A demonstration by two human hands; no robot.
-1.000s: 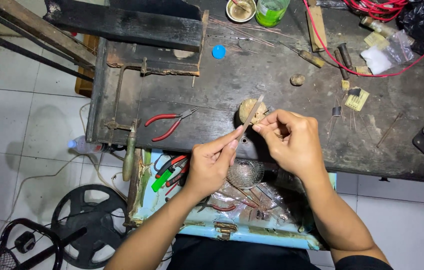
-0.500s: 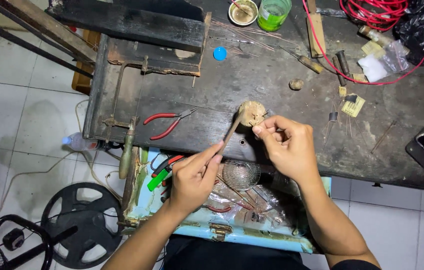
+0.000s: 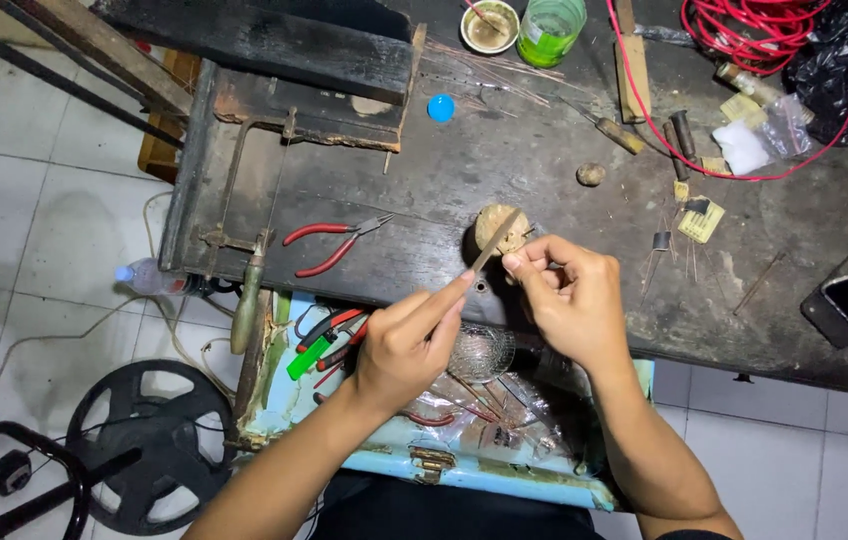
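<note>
Your left hand (image 3: 406, 345) pinches a thin flat file (image 3: 492, 244), fingers closed on its lower end. Your right hand (image 3: 572, 300) is just beside it, fingertips pressed together on something too small to make out. Behind the file's tip, a tan lump (image 3: 496, 228) sits on the dark workbench (image 3: 544, 180). Red-handled pliers (image 3: 329, 243) lie left; green bottle (image 3: 550, 28) at the far edge.

A thin, flat metal file (image 3: 494, 243) is slanting up to the right, its lower end sitting under the left hand's (image 3: 409, 345) extended index fingertip and its upper end lying across a small tan, rounded wooden block (image 3: 497, 228) on the dark workbench; the right hand (image 3: 569, 300) is pinching something tiny just beside the file, too small to identify.
</note>
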